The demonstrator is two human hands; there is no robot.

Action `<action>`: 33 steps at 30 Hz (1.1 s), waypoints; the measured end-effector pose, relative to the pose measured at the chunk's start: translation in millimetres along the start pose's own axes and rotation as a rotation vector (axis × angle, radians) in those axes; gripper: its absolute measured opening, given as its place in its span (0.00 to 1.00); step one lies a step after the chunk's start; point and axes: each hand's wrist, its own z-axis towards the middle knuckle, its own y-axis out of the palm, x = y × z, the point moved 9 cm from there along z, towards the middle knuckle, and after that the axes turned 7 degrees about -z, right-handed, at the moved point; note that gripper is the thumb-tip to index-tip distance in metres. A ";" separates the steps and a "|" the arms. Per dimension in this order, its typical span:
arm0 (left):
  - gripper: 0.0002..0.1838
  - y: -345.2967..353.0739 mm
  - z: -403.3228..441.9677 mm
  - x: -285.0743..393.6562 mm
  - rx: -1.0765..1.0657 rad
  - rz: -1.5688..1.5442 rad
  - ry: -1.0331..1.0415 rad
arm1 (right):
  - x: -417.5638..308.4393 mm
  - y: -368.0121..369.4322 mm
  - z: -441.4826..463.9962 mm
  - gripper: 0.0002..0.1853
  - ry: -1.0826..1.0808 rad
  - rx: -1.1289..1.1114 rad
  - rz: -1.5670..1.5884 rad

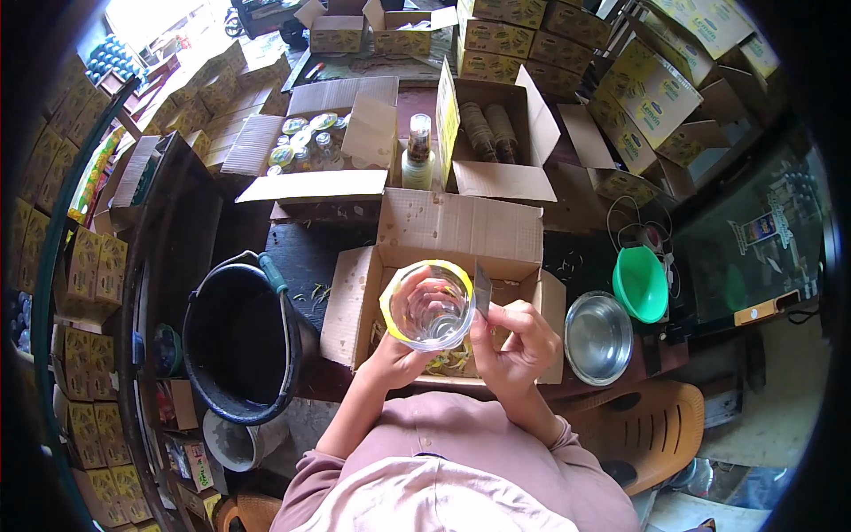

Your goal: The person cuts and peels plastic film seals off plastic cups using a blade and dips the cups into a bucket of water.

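Blade (483, 289) close to cup (441, 312) lip & fingers: slip risk

L hand (396, 362) is wrapped round the clear cup's side, fingers showing thru the wall; cup is held above the carton (461, 223), mouth up toward the camera. R hand (519, 343) has the thin dark blade pinched btwn thumb & fingers, just beside the lip w/ its yellow edging (387, 312). Can't tell if blade & lip touch. Hands are near each other but apart, cup & blade btwn.

Main risk, I'd say: a slip. Blade's only in a pinch, so a snag on the uneven edging could twist it or send it toward the L fingers, which are v. close. Pressing too hard might also scratch or dent the wall, if it's thin plastic (looks it, not sure). 2nd risk: cup turning in the L grip b/c the smooth side gives little hold; a drop would prob. land among the yellow shreds (452, 361) below. 3rd: loose bits falling in, mouth being uncovered.

Lesser worry: bucket (308, 355) on L & metal bowl (599, 344) on R stand near the carton, so a wide swing might knock either.
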 end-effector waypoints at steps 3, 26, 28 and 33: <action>0.42 1.1 -1.4 0.6 -0.002 0.037 -0.003 | -3.8 -0.9 0.4 0.09 -0.015 -0.012 -0.066; 0.42 14.6 -1.7 -10.7 -0.131 -0.372 -0.127 | 12.1 -4.9 8.0 0.08 0.075 -0.016 0.000; 0.44 13.4 -0.6 -11.2 -0.104 -0.409 -0.175 | 10.5 -5.7 5.0 0.08 0.096 0.000 0.007; 0.46 11.8 0.9 -9.4 -0.073 -0.429 -0.139 | -3.5 -5.1 4.9 0.07 0.067 -0.030 -0.044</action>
